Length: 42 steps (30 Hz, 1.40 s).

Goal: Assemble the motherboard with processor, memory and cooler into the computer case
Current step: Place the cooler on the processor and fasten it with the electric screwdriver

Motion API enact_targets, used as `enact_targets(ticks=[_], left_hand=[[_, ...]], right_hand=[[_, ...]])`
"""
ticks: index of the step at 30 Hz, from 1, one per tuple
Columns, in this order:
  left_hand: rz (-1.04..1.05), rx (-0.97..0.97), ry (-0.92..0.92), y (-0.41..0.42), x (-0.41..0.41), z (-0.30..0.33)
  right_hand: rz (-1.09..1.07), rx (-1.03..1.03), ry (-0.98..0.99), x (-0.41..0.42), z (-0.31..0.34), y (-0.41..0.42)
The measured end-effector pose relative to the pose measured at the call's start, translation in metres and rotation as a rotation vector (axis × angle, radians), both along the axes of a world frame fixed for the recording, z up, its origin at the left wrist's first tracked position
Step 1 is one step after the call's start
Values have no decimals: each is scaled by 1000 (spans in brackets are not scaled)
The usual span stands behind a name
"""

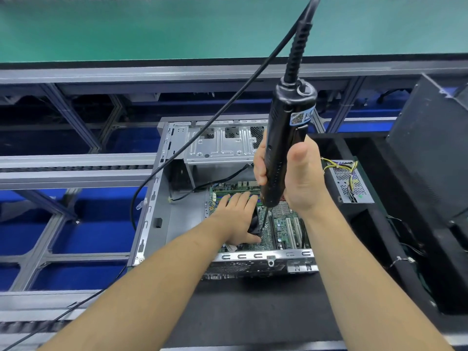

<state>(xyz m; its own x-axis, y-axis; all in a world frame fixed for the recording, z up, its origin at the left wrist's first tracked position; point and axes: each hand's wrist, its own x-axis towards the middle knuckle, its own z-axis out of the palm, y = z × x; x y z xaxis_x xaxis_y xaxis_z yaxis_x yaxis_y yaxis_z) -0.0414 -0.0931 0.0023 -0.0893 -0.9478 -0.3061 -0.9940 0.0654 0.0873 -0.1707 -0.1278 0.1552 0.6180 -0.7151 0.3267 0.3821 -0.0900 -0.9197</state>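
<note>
The board (278, 231) is seated in the case (162, 211); the cooler (255, 221), steadied by the flat left hand (238, 219), is being screwed down with the driver (283, 153) gripped by the right hand (296, 173).

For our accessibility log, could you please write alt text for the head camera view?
The right hand grips an electric screwdriver upright, its bit down beside the cooler fan on the motherboard inside an open computer case. The left hand rests flat on the cooler.
</note>
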Motion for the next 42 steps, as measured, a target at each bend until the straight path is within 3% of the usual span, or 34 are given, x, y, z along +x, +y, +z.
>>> enact_targets(ticks=[13, 19, 28, 42], left_hand=[[-12, -63, 52, 3, 6, 0], [-32, 9, 149, 6, 27, 10], [48, -24, 227, 11, 26, 12], [100, 88, 83, 6, 6, 4]], right_hand=[[-111, -35, -45, 4, 13, 9], [-147, -30, -136, 9, 34, 13], [-275, -16, -69, 2, 16, 7], [-289, 45, -116, -8, 4, -4]])
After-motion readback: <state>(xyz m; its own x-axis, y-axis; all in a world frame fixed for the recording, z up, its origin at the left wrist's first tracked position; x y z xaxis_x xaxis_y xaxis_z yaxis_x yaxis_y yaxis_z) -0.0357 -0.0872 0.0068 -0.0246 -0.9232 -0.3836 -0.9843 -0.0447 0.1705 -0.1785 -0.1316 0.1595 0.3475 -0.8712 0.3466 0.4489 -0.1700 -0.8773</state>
